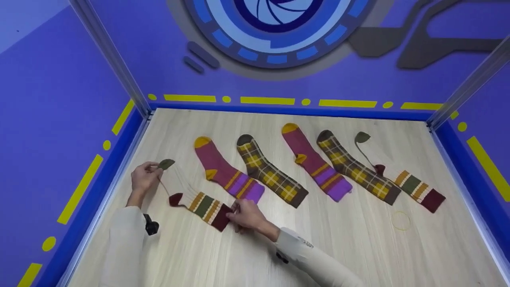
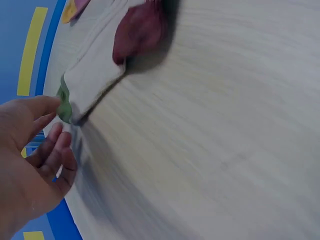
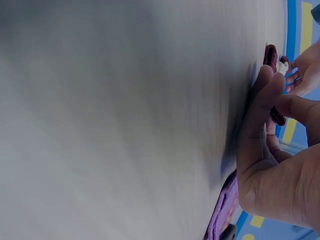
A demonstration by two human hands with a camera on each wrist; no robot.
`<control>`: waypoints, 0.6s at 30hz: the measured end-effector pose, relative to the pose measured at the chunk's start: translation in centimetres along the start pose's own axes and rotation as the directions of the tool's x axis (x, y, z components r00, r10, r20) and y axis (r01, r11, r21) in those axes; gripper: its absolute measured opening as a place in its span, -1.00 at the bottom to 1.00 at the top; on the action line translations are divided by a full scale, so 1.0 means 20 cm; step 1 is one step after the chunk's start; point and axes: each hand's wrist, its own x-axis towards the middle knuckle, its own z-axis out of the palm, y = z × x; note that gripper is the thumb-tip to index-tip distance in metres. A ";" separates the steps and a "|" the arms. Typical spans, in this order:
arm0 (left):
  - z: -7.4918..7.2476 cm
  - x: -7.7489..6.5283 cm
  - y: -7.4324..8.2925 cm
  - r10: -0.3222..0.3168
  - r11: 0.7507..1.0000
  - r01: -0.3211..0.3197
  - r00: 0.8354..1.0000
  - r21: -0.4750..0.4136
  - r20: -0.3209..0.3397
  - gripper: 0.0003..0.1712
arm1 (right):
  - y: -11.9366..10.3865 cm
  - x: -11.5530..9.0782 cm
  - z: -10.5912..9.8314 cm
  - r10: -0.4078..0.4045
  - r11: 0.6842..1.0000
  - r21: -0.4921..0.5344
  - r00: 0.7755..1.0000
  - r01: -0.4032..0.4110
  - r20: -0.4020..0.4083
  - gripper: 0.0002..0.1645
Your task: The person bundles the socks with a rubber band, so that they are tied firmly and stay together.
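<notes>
A cream sock [image 1: 178, 180] with a green toe, dark red heel and striped leg lies slanted at the left of the table. My left hand [image 1: 146, 177] pinches its green toe [image 2: 64, 103] between the fingertips; the other fingers are loosely bent. At the opposite end, my right hand [image 1: 248, 215] pinches the dark red cuff [image 1: 221, 218] with thumb and fingers. In the right wrist view, that hand [image 3: 280, 145] hides most of the sock. Just beyond it lies a plum sock [image 1: 219, 165] with yellow toe and heel and a purple striped cuff.
A brown-and-yellow plaid sock [image 1: 271, 171] lies mid-table. Farther right are a second plum sock [image 1: 312, 159], a second plaid sock [image 1: 354, 165] and a second cream sock [image 1: 384, 153]. A thin yellow rubber band [image 1: 401, 221] rests nearby. Blue walls [image 1: 71, 131] enclose the wooden table [image 1: 438, 247].
</notes>
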 end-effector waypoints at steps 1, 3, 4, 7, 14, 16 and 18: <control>0.01 0.00 0.00 0.003 1.000 -0.002 1.000 -0.026 0.005 -0.55 | 0.00 -0.01 0.00 -0.008 1.000 -0.021 1.000 0.007 -0.010 -0.86; 0.01 0.01 0.00 0.008 0.998 -0.006 0.999 -0.065 0.041 -0.45 | 0.01 -0.02 0.00 -0.035 0.996 -0.082 0.999 0.031 -0.038 -0.84; 0.02 0.01 0.00 0.013 0.997 -0.007 0.997 -0.077 0.077 -0.41 | 0.01 -0.03 0.01 -0.045 0.992 -0.124 0.997 0.038 -0.056 -0.81; 0.01 0.02 0.02 0.026 0.997 -0.013 0.988 -0.081 0.153 -0.39 | 0.01 -0.03 0.03 -0.102 0.962 -0.262 0.989 0.071 -0.108 -0.72; -0.01 0.03 0.05 0.049 0.999 -0.045 0.986 -0.027 0.162 -0.44 | 0.01 -0.04 0.05 -0.114 0.961 -0.269 0.979 0.066 -0.167 -0.81; 0.00 0.02 0.05 0.024 1.000 -0.023 0.985 -0.005 0.169 -0.47 | 0.01 -0.05 0.04 -0.117 0.969 -0.237 0.977 0.073 -0.177 -0.83; 0.00 0.02 0.05 0.007 1.000 -0.008 0.984 0.009 0.180 -0.50 | 0.01 -0.07 0.04 -0.129 0.978 -0.185 0.974 0.095 -0.185 -0.84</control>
